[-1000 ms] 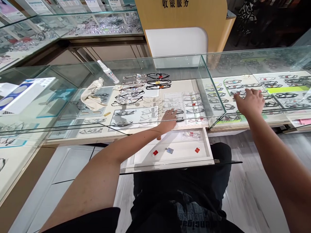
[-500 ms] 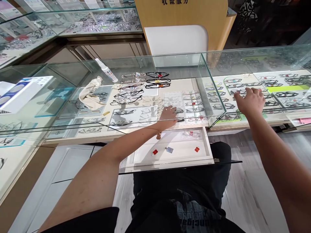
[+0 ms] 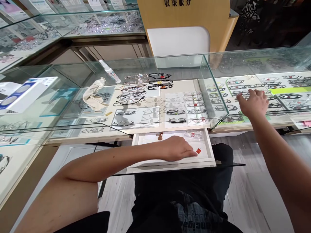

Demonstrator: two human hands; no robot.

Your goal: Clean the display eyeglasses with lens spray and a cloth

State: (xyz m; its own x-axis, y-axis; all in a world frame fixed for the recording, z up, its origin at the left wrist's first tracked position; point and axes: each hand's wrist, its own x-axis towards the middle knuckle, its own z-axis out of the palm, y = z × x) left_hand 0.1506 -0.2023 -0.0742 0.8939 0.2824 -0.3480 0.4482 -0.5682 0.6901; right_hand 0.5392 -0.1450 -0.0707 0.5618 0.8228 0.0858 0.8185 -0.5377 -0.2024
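Note:
My left hand [image 3: 177, 148] is low over the pulled-out drawer [image 3: 211, 154], one finger stretched out beside a small red tag [image 3: 198, 150]. Its other fingers are curled or hidden behind the hand, and I see nothing held. Also in the drawer are a brown coiled item [image 3: 159, 136] and clear plastic pieces [image 3: 193, 136] with a red spot. On the right, my right hand [image 3: 254, 103] rests fingers spread on the glass counter top, above rows of eyeglasses [image 3: 291, 96].
Eyeglasses with dark frames [image 3: 160, 81] lie around the glass case. A white spray bottle [image 3: 110, 72] and a beige cloth [image 3: 94, 94] rest on the glass at left, near a white and blue box [image 3: 26, 92]. A wooden desk [image 3: 184, 14] stands beyond.
My left hand has come down from the glass edge into the drawer and moved right, toward the red tag, covering the other small tags. My right hand stays put on the glass.

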